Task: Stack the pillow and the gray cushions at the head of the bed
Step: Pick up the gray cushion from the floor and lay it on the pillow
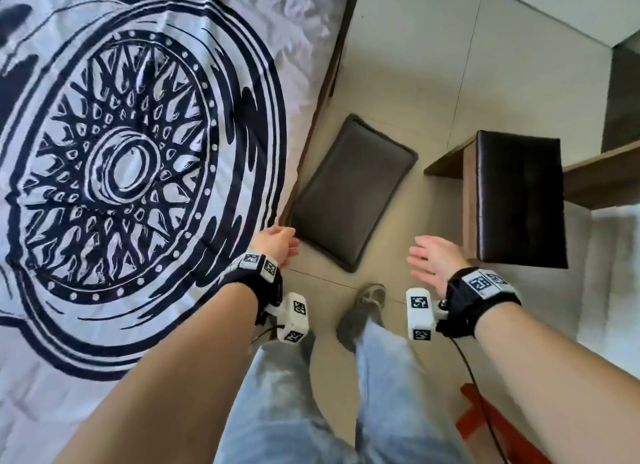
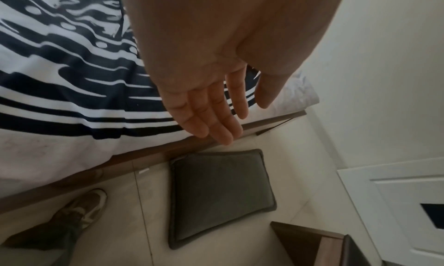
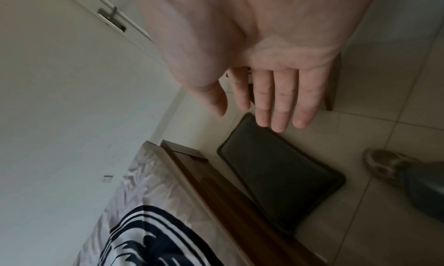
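Observation:
A dark gray cushion lies flat on the tiled floor beside the bed's wooden side rail; it shows too in the left wrist view and the right wrist view. My left hand hovers near the cushion's near-left corner, at the bed edge, fingers straight and empty. My right hand hangs to the cushion's right, fingers spread and empty. Neither hand touches the cushion. No pillow is in view.
The bed with a white sheet printed with a dark wheel fills the left. A wooden stool with a black seat stands right of the cushion. My feet are on the tiles; a red object lies at lower right.

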The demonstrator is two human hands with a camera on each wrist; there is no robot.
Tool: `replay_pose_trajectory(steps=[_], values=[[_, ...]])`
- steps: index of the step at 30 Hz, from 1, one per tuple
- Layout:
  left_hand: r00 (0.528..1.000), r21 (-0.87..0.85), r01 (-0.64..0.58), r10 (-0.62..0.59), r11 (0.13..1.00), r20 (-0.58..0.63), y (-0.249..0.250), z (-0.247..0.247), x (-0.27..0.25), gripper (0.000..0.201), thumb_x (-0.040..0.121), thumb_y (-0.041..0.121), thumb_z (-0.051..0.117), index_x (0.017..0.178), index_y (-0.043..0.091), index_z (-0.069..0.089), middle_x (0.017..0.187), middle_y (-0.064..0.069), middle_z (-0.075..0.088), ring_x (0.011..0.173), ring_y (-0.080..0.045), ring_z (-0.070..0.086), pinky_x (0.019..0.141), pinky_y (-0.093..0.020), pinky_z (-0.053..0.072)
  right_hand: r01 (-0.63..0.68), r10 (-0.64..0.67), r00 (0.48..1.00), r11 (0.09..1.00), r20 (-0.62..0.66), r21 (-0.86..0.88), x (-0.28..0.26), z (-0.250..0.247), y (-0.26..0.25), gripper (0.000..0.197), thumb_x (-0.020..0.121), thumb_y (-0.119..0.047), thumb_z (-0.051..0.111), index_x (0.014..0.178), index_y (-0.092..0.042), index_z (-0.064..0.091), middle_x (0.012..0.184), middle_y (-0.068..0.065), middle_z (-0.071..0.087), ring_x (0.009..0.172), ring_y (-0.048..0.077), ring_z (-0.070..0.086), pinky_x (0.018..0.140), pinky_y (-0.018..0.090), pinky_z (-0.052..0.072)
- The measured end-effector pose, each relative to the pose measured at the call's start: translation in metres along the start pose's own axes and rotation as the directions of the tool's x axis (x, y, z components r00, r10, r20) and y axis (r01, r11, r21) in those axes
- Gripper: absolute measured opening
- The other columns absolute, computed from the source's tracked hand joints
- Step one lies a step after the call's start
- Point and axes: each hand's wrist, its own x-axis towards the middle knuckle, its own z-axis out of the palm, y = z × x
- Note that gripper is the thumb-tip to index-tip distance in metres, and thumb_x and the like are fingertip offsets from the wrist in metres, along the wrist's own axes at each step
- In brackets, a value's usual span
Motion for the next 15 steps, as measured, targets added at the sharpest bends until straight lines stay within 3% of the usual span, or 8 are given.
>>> replay_pose_trajectory(steps=[4,6,10,13,15], values=[[0.999,0.021,0.035,-0.035,0.999,-0.021,-0.006,0.035,0.058,0.009,0.097,0.021,0.054,0.088,0.021,0.057,0.074,-0.001,0.063,0.058,-0.012,0.058,0.048,-0.020,0.034,-0.080,0.079,0.997,0.997,0.014,0.015,0.086,0.010,0.006,0.037,0.101,-0.023,0.051,0.136,-0.012,0.049,0.132,0.016,0.059,0.103,0.028,0.060,0.096,0.046,0.048],[0.999,0.027,0.032,-0.031,0.999,-0.028,-0.007,0.053,0.091,0.006,0.096,0.022,0.055,0.091,0.021,0.058,0.072,-0.001,0.062,0.058,-0.014,0.057,0.050,-0.021,0.034,-0.111,0.110,0.994,0.993,0.019,0.036,0.133,0.014,0.008,0.039,0.101,-0.024,0.050,0.138,-0.011,0.046,0.128,0.015,0.060,0.103,0.028,0.060,0.098,0.047,0.048],[0.998,0.084,0.037,-0.033,0.996,-0.050,-0.007,0.092,0.154,0.011,0.096,0.023,0.057,0.085,0.025,0.060,0.077,0.001,0.066,0.062,-0.013,0.061,0.054,-0.022,0.039,-0.153,0.152,0.988,0.987,0.037,0.040,0.222,0.019,0.010,0.019,0.101,-0.023,0.052,0.118,-0.014,0.049,0.119,0.014,0.061,0.105,0.029,0.062,0.091,0.045,0.051],[0.997,0.101,0.056,-0.049,0.993,-0.064,-0.013,0.116,0.202,0.015,0.096,0.025,0.056,0.081,0.027,0.059,0.083,-0.001,0.068,0.066,-0.013,0.064,0.054,-0.023,0.041,-0.170,0.169,0.985,0.985,0.035,0.037,0.282,0.032,0.017,0.008,0.100,-0.024,0.053,0.096,-0.017,0.053,0.114,0.011,0.062,0.104,0.027,0.064,0.095,0.046,0.052],[0.995,0.138,0.064,-0.054,0.988,-0.078,-0.024,0.127,0.228,0.014,0.095,0.026,0.058,0.081,0.027,0.061,0.088,-0.002,0.069,0.068,-0.013,0.065,0.054,-0.023,0.041,-0.177,0.176,0.984,0.984,0.041,0.029,0.313,0.040,0.028,0.018,0.099,-0.025,0.054,0.082,-0.023,0.048,0.112,0.010,0.063,0.099,0.025,0.064,0.098,0.047,0.052]])
